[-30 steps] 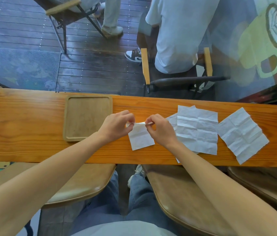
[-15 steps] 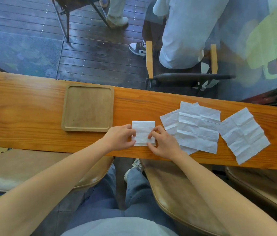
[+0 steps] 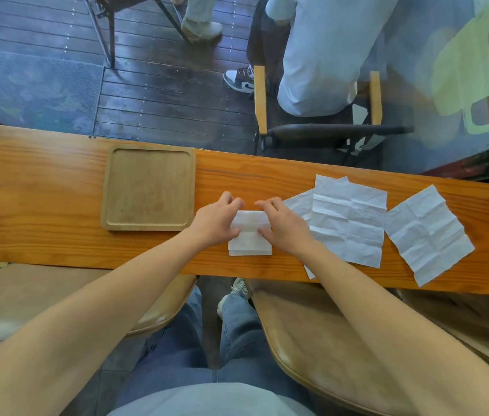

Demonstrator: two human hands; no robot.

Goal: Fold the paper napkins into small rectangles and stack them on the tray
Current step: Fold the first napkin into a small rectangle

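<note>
A white paper napkin (image 3: pixel 249 239), folded into a small rectangle, lies on the wooden counter in front of me. My left hand (image 3: pixel 218 220) grips its left side and far corner. My right hand (image 3: pixel 283 222) holds its right side, fingers pinching the far edge, which is lifted and bent towards me. Just left of my hands sits a square wooden tray (image 3: pixel 148 188) with nothing on it. Two unfolded napkins overlap (image 3: pixel 349 220) to the right of my right hand. Another unfolded napkin (image 3: pixel 427 238) lies farther right.
The counter (image 3: pixel 36 205) is narrow, and one napkin corner hangs over its near edge. Brown stools (image 3: pixel 321 340) stand under it. Beyond a glass pane sit a person on a chair (image 3: pixel 321 55) and another chair (image 3: pixel 123 7).
One second ago both hands held the napkin's far edge up. They then pressed it flat as a square. Now they pinch the far edge again and fold it towards me.
</note>
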